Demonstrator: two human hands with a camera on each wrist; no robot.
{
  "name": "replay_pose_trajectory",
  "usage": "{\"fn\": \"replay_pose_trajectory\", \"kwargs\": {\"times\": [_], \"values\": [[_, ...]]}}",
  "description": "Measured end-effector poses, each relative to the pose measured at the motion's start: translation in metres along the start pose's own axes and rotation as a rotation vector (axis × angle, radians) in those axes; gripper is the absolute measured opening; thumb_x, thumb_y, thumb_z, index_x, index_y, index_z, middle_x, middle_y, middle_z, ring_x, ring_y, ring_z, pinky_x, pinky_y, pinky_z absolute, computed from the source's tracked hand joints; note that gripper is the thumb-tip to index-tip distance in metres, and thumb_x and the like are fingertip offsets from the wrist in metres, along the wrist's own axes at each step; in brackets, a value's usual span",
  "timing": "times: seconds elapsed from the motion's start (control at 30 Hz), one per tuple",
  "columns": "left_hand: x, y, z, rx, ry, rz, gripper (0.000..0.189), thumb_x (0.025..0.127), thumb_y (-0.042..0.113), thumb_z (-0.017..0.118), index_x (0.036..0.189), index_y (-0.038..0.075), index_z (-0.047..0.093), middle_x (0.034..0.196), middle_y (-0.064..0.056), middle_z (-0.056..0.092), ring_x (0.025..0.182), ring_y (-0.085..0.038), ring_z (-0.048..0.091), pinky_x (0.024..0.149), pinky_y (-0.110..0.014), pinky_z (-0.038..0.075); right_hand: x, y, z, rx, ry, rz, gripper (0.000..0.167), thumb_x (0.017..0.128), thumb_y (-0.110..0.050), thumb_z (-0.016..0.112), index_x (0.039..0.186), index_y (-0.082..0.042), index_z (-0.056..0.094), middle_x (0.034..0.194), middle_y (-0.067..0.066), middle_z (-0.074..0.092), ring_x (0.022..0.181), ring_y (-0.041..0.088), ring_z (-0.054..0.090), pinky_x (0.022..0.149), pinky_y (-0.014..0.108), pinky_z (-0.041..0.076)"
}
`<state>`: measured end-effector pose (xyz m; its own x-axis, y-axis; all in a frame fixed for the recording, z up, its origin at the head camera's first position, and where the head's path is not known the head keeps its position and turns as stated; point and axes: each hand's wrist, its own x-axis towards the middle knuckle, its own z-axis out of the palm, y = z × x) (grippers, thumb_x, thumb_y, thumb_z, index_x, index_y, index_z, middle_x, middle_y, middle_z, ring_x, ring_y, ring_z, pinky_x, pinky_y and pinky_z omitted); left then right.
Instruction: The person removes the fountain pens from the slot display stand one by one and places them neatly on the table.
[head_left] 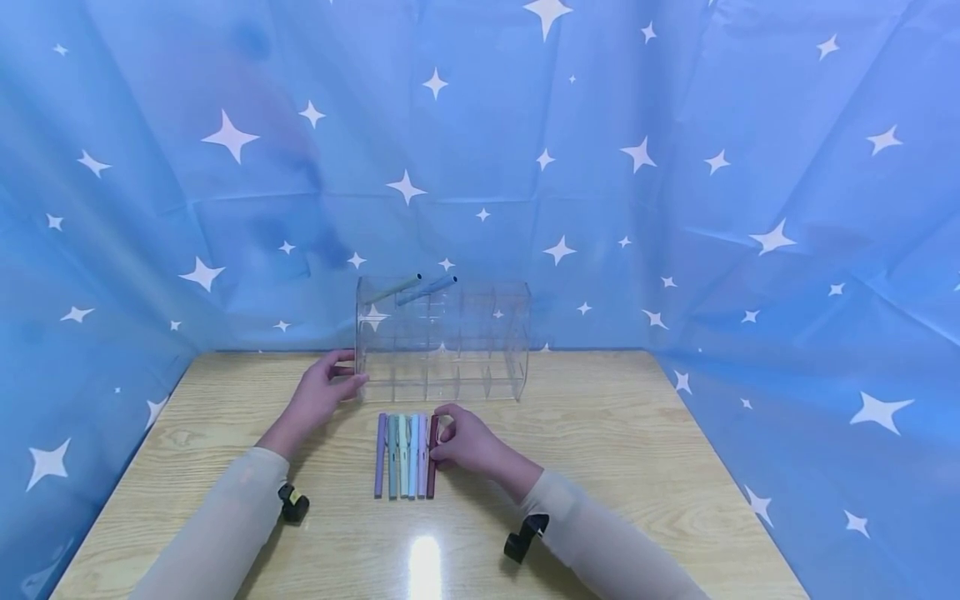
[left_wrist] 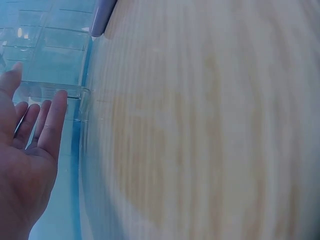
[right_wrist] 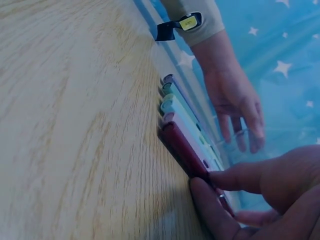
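Observation:
A clear acrylic organizer (head_left: 442, 392) with rows of compartments stands toward the back of the table. My left hand (head_left: 326, 390) is at its left side, fingers fairly straight and the thumb near the front edge; the left wrist view shows the left hand (left_wrist: 32, 145) right at the clear wall. In front of the organizer lies a row of several capped pens in purple, teal, pale green, light blue and lilac. At the row's right end is a dark red pen (right_wrist: 182, 150), pinched between thumb and fingers of my right hand (head_left: 468, 442) near its far end.
A green pen (head_left: 397, 288) and a blue pen (head_left: 431, 289) lean in the organizer's top left compartments. The wooden table (head_left: 637, 467) ends against a blue star-patterned curtain (head_left: 600, 183) at the back and sides.

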<state>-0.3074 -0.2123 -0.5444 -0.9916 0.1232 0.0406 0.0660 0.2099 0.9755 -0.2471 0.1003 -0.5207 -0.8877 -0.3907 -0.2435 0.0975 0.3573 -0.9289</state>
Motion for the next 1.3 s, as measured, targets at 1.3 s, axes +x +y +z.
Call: {"fn": "replay_pose_trajectory", "kwargs": {"times": [1.3], "values": [[-0.001, 0.002, -0.001, -0.028, -0.007, -0.009, 0.067, 0.108, 0.02, 0.076, 0.165, 0.003, 0.044, 0.152, -0.032, 0.055, 0.136, -0.046, 0.061, 0.101, -0.047, 0.067, 0.001, -0.002, -0.019, 0.028, 0.054, -0.113, 0.076, 0.095, -0.004, 0.084, 0.16, 0.003, 0.047, 0.123, 0.024, 0.063, 0.092, 0.036, 0.076, 0.081, 0.047, 0.072]]}}
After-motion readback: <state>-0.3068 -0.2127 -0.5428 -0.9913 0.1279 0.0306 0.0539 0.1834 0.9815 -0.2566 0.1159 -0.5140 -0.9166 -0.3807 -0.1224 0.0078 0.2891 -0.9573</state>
